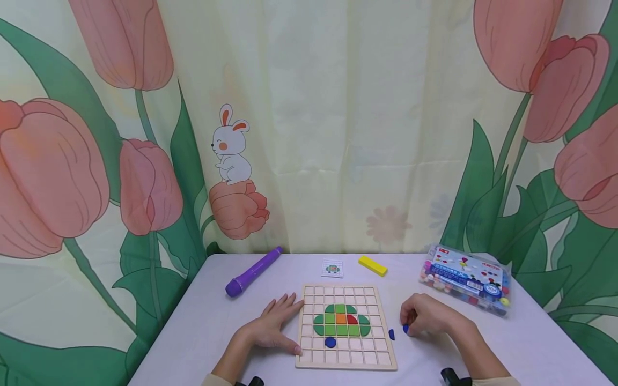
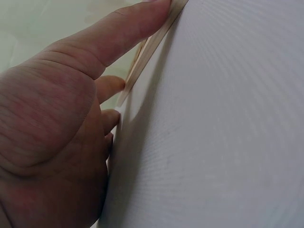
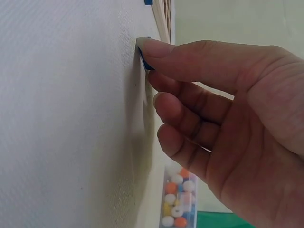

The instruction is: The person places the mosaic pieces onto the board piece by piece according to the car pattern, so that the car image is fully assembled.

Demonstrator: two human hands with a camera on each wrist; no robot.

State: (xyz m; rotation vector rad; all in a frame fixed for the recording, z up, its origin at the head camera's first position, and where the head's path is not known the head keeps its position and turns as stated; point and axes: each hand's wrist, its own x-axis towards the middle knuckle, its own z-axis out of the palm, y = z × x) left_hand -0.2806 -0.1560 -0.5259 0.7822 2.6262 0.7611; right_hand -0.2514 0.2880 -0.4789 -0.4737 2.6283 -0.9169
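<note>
A wooden grid board (image 1: pixel 346 368) lies on the table. It holds green tiles (image 1: pixel 330 329), an orange square (image 1: pixel 341 319), a red corner-rounded tile (image 1: pixel 352 319) and blue pieces forming a disc (image 1: pixel 330 342). My left hand (image 1: pixel 270 328), fingers spread, touches the board's left edge, its thumb near the lower corner; the left wrist view shows the thumb against the wooden rim (image 2: pixel 151 46). Right of the board, my right hand (image 1: pixel 428 314) pinches a small blue tile (image 3: pixel 146 62) at the table surface. Another blue tile (image 1: pixel 391 334) lies between that hand and the board.
A small pattern card (image 1: pixel 332 269) and a yellow bar (image 1: pixel 373 266) lie behind the board. Back left is a purple microphone-shaped object (image 1: pixel 253 272). A clear plastic box (image 1: pixel 465 279) of colourful beads sits back right. A tulip-printed curtain (image 1: pixel 347 134) hangs behind the table.
</note>
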